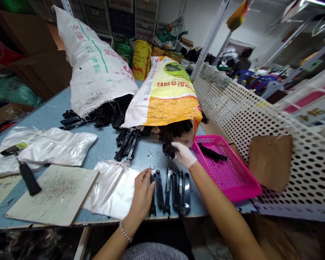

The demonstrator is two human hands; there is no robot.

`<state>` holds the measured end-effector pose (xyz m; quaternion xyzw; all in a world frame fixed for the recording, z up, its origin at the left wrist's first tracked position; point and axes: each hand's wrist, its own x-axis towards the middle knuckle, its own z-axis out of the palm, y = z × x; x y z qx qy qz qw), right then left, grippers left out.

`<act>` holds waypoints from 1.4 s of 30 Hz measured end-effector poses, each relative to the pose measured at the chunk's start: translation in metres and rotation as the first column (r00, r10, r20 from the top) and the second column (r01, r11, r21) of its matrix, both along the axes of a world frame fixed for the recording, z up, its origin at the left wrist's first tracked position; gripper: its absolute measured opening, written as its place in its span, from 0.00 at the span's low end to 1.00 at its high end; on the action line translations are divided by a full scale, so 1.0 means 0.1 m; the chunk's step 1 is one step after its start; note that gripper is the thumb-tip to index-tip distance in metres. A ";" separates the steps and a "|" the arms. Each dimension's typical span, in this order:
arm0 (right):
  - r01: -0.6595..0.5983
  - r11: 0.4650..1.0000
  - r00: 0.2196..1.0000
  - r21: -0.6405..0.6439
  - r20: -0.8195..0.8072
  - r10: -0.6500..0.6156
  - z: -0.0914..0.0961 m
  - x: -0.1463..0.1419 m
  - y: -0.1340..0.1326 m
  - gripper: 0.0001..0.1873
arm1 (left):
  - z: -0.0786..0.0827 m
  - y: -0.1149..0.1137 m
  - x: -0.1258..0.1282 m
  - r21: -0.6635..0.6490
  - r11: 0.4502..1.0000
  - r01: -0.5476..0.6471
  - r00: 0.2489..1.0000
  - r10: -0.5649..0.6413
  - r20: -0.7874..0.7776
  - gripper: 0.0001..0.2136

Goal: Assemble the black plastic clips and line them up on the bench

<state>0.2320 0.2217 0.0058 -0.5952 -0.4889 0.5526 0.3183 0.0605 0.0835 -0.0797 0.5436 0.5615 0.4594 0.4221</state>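
The fingers (148,179) of the left hand (142,195) lie loose and nearly flat on the far tip of the leftmost strip in a row of black strips (173,191), resting on it rather than gripping. The strips sit side by side at the near edge of the table (108,144), their long axes running near to far, and the rest of the row spreads to the right of that hand. The gloved right hand (182,154) is farther off, its fingers closed round a black piece (167,146) at the mouth of the yellow sack (168,94), just beyond the row. The left hand is the nearer one to the row. A pink basket (227,177) lies to the right with a lone black part (212,153) inside, and a clear bag (112,189) lies to the left.
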 end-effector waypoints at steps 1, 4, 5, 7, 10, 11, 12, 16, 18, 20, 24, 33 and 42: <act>-0.030 1.000 0.999 -0.001 -0.025 0.030 -0.01 -0.02 -0.19 0.15 | 0.12 0.04 -0.02 -0.041 0.999 0.017 0.990 -0.011 0.143 0.25; -0.249 0.968 0.964 -0.005 -0.095 0.248 -0.03 -0.07 -0.72 0.16 | 0.53 0.17 -0.05 -0.200 0.952 0.233 0.772 -0.056 0.634 0.29; -0.332 0.943 0.937 -0.006 -0.114 0.329 -0.03 -0.08 -0.85 0.16 | 0.65 0.20 -0.05 -0.215 0.925 0.312 0.678 -0.058 0.733 0.30; -0.406 0.914 0.909 0.031 -0.087 0.407 0.01 -0.07 -1.00 0.19 | 0.81 0.21 -0.06 -0.201 0.907 0.369 0.603 -0.069 0.795 0.29; -0.305 0.906 0.950 0.292 0.161 0.267 0.12 -0.01 -0.98 0.19 | 0.89 0.13 -0.11 -0.162 0.929 0.332 0.664 -0.108 0.740 0.29; -0.307 0.861 0.941 0.405 0.262 0.212 0.16 0.00 -0.94 0.17 | 0.90 0.09 -0.13 -0.162 0.923 0.348 0.675 -0.127 0.727 0.28; -0.342 0.799 0.919 0.495 0.352 0.175 0.20 0.00 -0.89 0.16 | 0.91 0.05 -0.15 -0.169 0.910 0.378 0.673 -0.144 0.725 0.27; -0.547 0.574 0.805 0.609 0.570 0.164 0.25 -0.09 -0.76 0.14 | 0.93 -0.05 -0.23 -0.199 0.840 0.505 0.623 -0.196 0.757 0.25; -0.585 0.545 0.781 0.601 0.598 0.180 0.24 -0.15 -0.72 0.16 | 0.93 -0.06 -0.25 -0.207 0.819 0.535 0.606 -0.202 0.769 0.20; -0.587 0.595 0.783 0.549 0.571 0.246 0.21 -0.19 -0.69 0.18 | 0.92 -0.05 -0.24 -0.235 0.818 0.526 0.614 -0.174 0.770 0.16; -0.424 0.849 0.899 0.314 0.260 0.353 0.16 -0.24 -0.69 0.26 | 0.86 0.01 -0.23 -0.279 0.862 0.422 0.697 -0.112 0.708 0.14; -0.899 0.325 0.404 0.294 0.842 0.358 0.15 -0.30 -1.35 0.19 | 0.88 0.11 -0.32 -0.331 0.906 0.262 0.729 0.039 0.684 0.15; -0.734 0.670 0.665 0.111 0.320 0.675 0.19 -0.36 -1.56 0.18 | 1.00 -0.10 -0.30 -0.256 0.951 0.174 0.813 0.008 0.582 0.16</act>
